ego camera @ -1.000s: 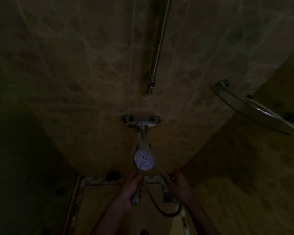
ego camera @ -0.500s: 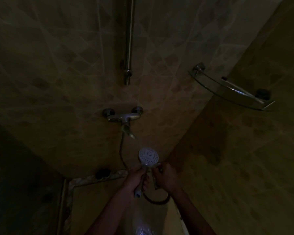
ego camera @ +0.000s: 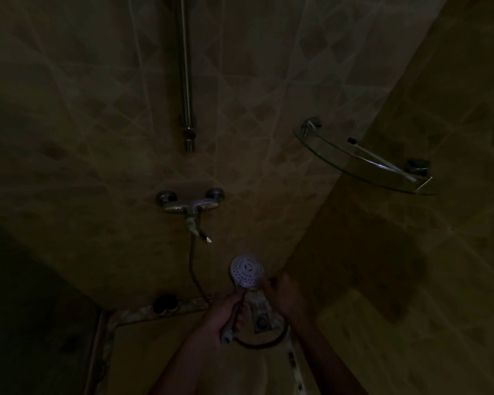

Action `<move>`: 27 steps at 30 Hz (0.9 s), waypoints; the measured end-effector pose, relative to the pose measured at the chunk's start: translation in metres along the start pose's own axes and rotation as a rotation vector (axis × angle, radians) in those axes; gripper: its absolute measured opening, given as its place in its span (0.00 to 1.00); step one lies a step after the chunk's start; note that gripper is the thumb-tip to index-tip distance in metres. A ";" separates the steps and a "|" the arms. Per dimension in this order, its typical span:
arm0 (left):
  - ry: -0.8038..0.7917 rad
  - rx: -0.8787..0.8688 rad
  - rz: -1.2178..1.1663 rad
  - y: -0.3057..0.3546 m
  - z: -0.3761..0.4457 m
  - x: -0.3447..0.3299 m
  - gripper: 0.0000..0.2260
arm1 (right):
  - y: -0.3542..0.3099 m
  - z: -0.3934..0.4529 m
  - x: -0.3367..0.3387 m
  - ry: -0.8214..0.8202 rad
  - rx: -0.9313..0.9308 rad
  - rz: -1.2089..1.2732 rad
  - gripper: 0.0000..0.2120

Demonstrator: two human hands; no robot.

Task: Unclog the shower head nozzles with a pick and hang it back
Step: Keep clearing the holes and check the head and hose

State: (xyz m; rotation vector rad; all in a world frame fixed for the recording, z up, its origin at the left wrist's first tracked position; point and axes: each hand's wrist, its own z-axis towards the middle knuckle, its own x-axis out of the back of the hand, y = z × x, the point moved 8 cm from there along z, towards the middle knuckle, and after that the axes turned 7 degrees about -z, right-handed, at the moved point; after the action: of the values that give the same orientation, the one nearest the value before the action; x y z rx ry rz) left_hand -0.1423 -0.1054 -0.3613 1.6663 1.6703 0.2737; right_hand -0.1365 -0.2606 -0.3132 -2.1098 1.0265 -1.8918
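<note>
Left hand [ego camera: 226, 312] gripped round the handle of the shower head [ego camera: 247, 270], fingers curled; face plate turned up toward the camera, nozzles visible as pale dots. Head held low, below and right of the mixer [ego camera: 190, 205], well clear of the wall.

Right hand [ego camera: 285, 297] sits just right of the head, fingertips at the lower right rim of the face. Fingers look bunched as if pinching something thin, but too dark to make out a pick; cannot tell what, if anything, it grips.

Change over the last second: right hand was lower and apart from the head; it has come up to the rim. The head itself has shifted right of the mixer. Hands now close together, working distance.

Reading: picking stage is about to begin or just begun. Nothing cleared that I can confirm.

Outward: hose [ego camera: 196, 269] runs from the mixer down the wall, loops under the hands and back to the handle base. Floor drain [ego camera: 261, 320] beneath the hands. Riser rail [ego camera: 186, 81] above the mixer; no holder visible on the part in frame, so the hang-back target is out of view. Glass corner shelf [ego camera: 362, 161] upper right.

Light very poor; fine work on the nozzles likely awkward.
</note>
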 end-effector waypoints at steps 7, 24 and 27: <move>0.010 0.000 -0.015 -0.003 0.002 -0.018 0.12 | 0.048 -0.006 0.008 -0.076 -0.111 -0.021 0.16; 0.009 -0.033 -0.005 -0.008 -0.002 -0.036 0.12 | -0.001 -0.012 0.012 -0.077 0.108 -0.016 0.14; 0.013 -0.020 0.011 -0.009 -0.004 -0.034 0.12 | -0.002 -0.005 0.009 -0.095 0.073 0.028 0.11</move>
State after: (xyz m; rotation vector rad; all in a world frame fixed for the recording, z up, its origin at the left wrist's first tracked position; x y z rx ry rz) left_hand -0.1563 -0.1370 -0.3527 1.6627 1.6638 0.3062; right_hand -0.1406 -0.2619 -0.3039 -2.1108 0.9476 -1.7699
